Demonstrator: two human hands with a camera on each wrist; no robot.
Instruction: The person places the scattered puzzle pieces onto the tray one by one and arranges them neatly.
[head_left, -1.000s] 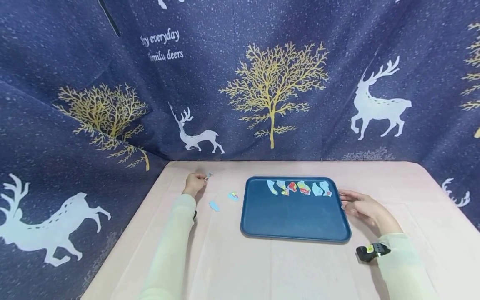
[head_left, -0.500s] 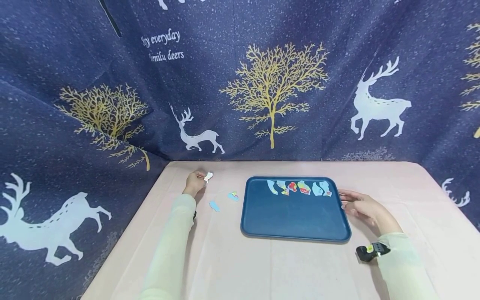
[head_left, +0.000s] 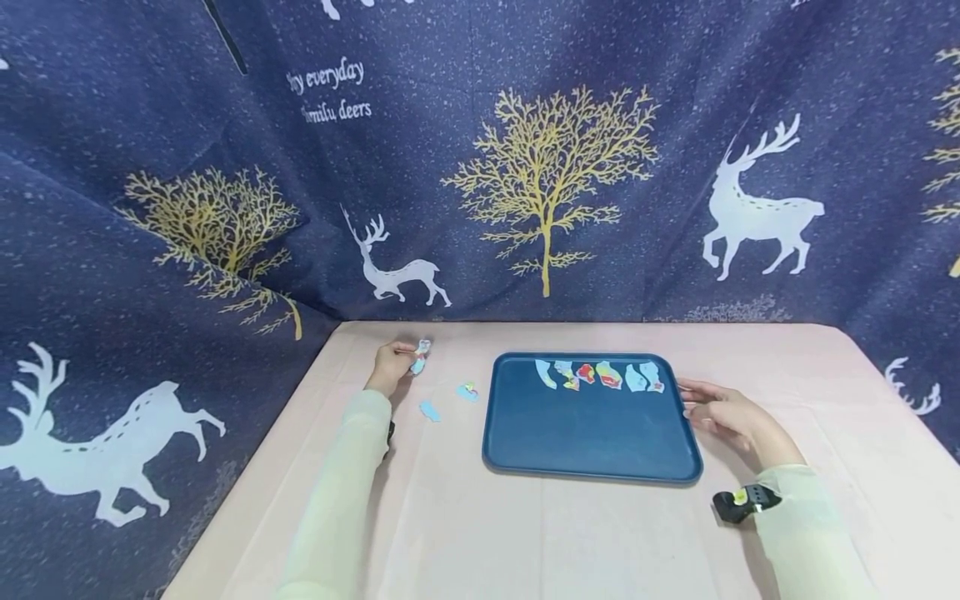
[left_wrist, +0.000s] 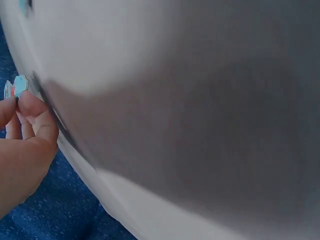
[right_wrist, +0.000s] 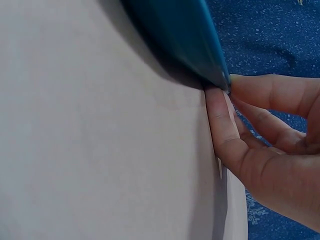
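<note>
My left hand (head_left: 393,364) is at the table's far left, pinching a small flat puzzle piece (head_left: 422,353) by its edge. The piece has a wavy outline, printed light blue, white and red; in the left wrist view the puzzle piece (left_wrist: 21,85) pokes up between thumb and fingertips. Two more pieces lie on the table nearby: a plain blue piece (head_left: 430,411) and a blue piece with yellow (head_left: 467,391). My right hand (head_left: 731,417) holds the right rim of a dark blue tray (head_left: 585,442), thumb and finger meeting at its edge (right_wrist: 217,75).
Along the tray's far side lies a row of several printed pieces, among them a red piece (head_left: 585,373) and a yellow-red piece (head_left: 608,375). A pale pink cloth covers the table (head_left: 480,533). Behind hangs a blue curtain (head_left: 645,250) with deer and trees.
The piece in my left hand has turned from edge-on, past its white back, to show its printed face. My left hand has risen slightly; the right hand and tray stay put.
</note>
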